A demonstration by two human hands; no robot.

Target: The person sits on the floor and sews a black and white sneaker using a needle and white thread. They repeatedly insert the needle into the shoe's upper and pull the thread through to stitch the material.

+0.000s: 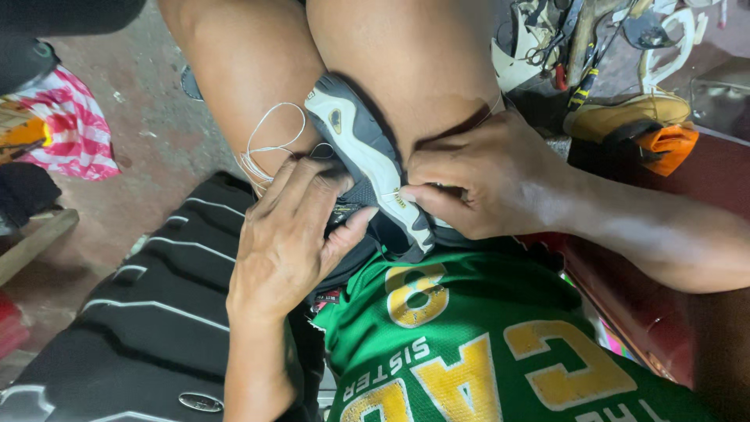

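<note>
Gripping shoe (pixel 367 152) between knees: left hand (pixel 289 234), right hand (pixel 476 184).

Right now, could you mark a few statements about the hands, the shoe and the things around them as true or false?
1. The shoe is wedged between the person's knees. True.
2. The left hand rests flat on the floor. False: it grips the shoe's upper.
3. The right hand pinches at the shoe's sole edge. True.
4. The white thread lies coiled on the green jersey. False: it loops over the thigh beside the shoe.
5. A yellow shoe lies at the upper right. True.
</note>
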